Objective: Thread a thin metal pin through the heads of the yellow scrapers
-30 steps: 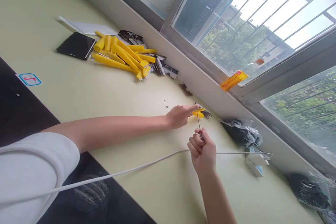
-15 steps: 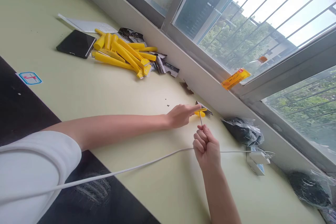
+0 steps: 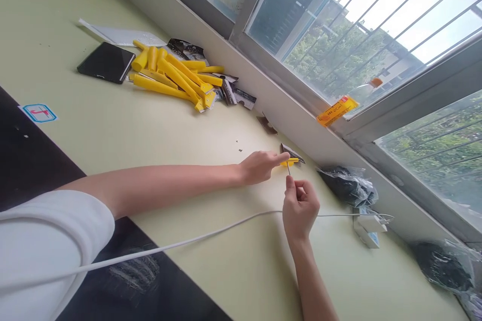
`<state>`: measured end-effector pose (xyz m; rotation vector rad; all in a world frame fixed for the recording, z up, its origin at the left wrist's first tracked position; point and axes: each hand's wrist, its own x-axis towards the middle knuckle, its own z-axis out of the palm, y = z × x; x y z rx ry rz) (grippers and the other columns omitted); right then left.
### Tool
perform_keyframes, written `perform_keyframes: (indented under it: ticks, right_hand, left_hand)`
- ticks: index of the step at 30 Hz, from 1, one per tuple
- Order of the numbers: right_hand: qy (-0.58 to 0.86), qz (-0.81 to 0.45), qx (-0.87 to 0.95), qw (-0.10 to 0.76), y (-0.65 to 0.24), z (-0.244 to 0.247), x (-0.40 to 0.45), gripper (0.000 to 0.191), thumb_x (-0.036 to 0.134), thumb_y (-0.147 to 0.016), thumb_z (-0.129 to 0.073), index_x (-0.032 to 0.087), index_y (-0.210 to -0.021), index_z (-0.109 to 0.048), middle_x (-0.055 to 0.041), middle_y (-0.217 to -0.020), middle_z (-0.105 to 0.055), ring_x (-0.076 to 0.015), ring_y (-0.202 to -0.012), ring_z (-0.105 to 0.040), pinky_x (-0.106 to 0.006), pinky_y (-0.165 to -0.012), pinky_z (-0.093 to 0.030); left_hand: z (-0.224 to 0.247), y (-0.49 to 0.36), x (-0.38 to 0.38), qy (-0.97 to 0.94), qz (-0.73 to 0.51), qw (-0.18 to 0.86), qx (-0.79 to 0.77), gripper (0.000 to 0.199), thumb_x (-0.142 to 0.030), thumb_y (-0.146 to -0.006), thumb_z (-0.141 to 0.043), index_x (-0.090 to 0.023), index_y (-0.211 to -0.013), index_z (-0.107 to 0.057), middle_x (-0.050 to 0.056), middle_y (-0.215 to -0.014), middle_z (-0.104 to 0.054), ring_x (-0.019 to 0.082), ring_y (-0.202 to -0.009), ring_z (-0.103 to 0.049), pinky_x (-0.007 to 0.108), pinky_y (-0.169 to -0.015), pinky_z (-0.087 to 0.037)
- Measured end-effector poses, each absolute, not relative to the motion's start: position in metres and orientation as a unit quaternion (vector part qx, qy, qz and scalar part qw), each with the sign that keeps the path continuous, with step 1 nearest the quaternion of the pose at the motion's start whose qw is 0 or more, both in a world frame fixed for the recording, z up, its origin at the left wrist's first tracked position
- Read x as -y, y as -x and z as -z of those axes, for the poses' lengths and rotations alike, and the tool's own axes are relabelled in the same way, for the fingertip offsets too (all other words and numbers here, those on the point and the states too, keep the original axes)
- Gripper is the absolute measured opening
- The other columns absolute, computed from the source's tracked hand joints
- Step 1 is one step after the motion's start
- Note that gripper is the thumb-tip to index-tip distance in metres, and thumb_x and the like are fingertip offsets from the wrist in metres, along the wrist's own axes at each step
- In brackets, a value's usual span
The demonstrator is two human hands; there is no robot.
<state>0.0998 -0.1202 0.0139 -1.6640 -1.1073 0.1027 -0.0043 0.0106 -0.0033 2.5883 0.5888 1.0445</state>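
My left hand [image 3: 261, 166] is closed round a small yellow plastic piece [image 3: 292, 162], its index finger stretched along the top. Most of that piece is hidden behind the fingers. My right hand [image 3: 300, 206] pinches a screwdriver [image 3: 288, 168] between thumb and fingers. Only its thin metal shaft shows, pointing up against the yellow piece; the handle is hidden in the hand. Just behind the left hand lies a dark folded card [image 3: 286, 150]. Two tiny metal bits [image 3: 240, 150], too small to name surely, lie on the table left of it.
A pile of yellow plastic-handled parts [image 3: 176, 77] lies farther left beside a black flat device [image 3: 106, 62] and dark packaging. A white cable [image 3: 211, 234] crosses the table under the right hand to a charger [image 3: 371, 223]. Bagged black items [image 3: 348, 185] line the window wall.
My right hand has turned about the shaft, thumb now along it and fingers looser than the earlier fist. The yellow piece has tilted slightly; the left hand has barely moved.
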Motion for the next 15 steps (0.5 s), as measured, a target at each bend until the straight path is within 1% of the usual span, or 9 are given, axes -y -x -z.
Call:
perform_keyframes:
  ticks: [2,4,5,7,9,10,12,14,15]
  right_hand:
    - [0.655,-0.240,0.398,0.596,-0.106,-0.018,0.120,0.037,0.052,-0.085,-0.071,0.021,-0.077,-0.052,0.0108,-0.054,-0.025,-0.0068,-0.044,-0.017,-0.023,-0.040,-0.015]
    - [0.590,-0.402,0.346,0.608,-0.111,-0.022,0.120,0.035,0.051,-0.082,-0.073,0.021,-0.081,-0.056,0.0120,-0.056,-0.020,-0.0061,-0.045,-0.009,-0.021,-0.036,-0.008]
    - [0.566,-0.447,0.329,0.609,-0.112,-0.023,0.120,0.034,0.049,-0.081,-0.074,0.020,-0.080,-0.057,0.0122,-0.057,-0.018,-0.0060,-0.045,-0.007,-0.021,-0.035,-0.006]
    - [0.549,-0.470,0.308,0.619,-0.112,-0.023,0.120,0.032,0.047,-0.081,-0.074,0.019,-0.078,-0.057,0.0121,-0.057,-0.018,-0.0060,-0.046,-0.006,-0.020,-0.034,-0.005]
    - [0.571,-0.416,0.316,0.634,-0.108,-0.020,0.121,0.030,0.044,-0.082,-0.073,0.018,-0.078,-0.059,0.0113,-0.056,-0.022,-0.0056,-0.045,-0.009,-0.020,-0.035,-0.008]
    - [0.592,-0.360,0.335,0.639,-0.106,-0.018,0.122,0.028,0.043,-0.082,-0.073,0.018,-0.079,-0.060,0.0105,-0.056,-0.027,-0.0055,-0.045,-0.013,-0.020,-0.036,-0.012]
    - [0.636,-0.206,0.400,0.627,-0.102,-0.012,0.123,0.026,0.041,-0.083,-0.073,0.017,-0.080,-0.063,0.0070,-0.059,-0.040,-0.0065,-0.047,-0.028,-0.021,-0.040,-0.023]
    - [0.663,-0.052,0.462,0.587,-0.101,-0.007,0.123,0.027,0.042,-0.087,-0.069,0.016,-0.084,-0.067,0.0022,-0.065,-0.052,-0.0099,-0.055,-0.042,-0.024,-0.050,-0.035]
    - [0.671,0.002,0.480,0.566,-0.101,-0.005,0.123,0.028,0.044,-0.089,-0.067,0.016,-0.086,-0.068,-0.0001,-0.069,-0.056,-0.0118,-0.059,-0.047,-0.026,-0.054,-0.039]
  left_hand:
    - [0.004,0.004,-0.011,-0.900,-0.365,0.128,-0.200,0.035,0.000,-0.087,-0.039,-0.022,-0.113,-0.049,0.001,-0.078,-0.054,0.015,-0.058,-0.046,0.026,-0.051,-0.028]
    - [0.005,0.003,-0.011,-0.901,-0.370,0.119,-0.192,0.042,0.004,-0.084,-0.039,-0.022,-0.115,-0.049,0.001,-0.079,-0.052,0.014,-0.057,-0.043,0.026,-0.051,-0.028]
    - [0.006,0.003,-0.011,-0.901,-0.373,0.117,-0.188,0.044,0.005,-0.083,-0.039,-0.022,-0.116,-0.049,0.001,-0.079,-0.052,0.014,-0.057,-0.043,0.026,-0.051,-0.028]
    - [0.007,0.002,-0.012,-0.901,-0.378,0.117,-0.179,0.046,0.008,-0.080,-0.039,-0.022,-0.114,-0.048,0.002,-0.081,-0.050,0.014,-0.057,-0.041,0.027,-0.051,-0.029]
    - [0.008,0.001,-0.012,-0.899,-0.382,0.123,-0.175,0.043,0.009,-0.078,-0.040,-0.021,-0.109,-0.047,0.002,-0.082,-0.050,0.014,-0.058,-0.040,0.028,-0.052,-0.029]
    - [0.008,0.000,-0.012,-0.897,-0.384,0.128,-0.175,0.042,0.009,-0.078,-0.040,-0.021,-0.106,-0.046,0.003,-0.083,-0.050,0.015,-0.059,-0.040,0.028,-0.052,-0.029]
    - [0.007,0.000,-0.013,-0.894,-0.387,0.140,-0.176,0.038,0.009,-0.077,-0.039,-0.021,-0.101,-0.044,0.003,-0.084,-0.050,0.015,-0.060,-0.040,0.029,-0.053,-0.030]
    - [0.006,0.001,-0.013,-0.890,-0.390,0.154,-0.181,0.036,0.009,-0.077,-0.038,-0.021,-0.097,-0.042,0.002,-0.082,-0.049,0.015,-0.060,-0.039,0.029,-0.053,-0.029]
    - [0.006,0.001,-0.013,-0.887,-0.392,0.160,-0.183,0.035,0.008,-0.078,-0.038,-0.021,-0.096,-0.042,0.002,-0.080,-0.049,0.015,-0.060,-0.039,0.029,-0.052,-0.029]
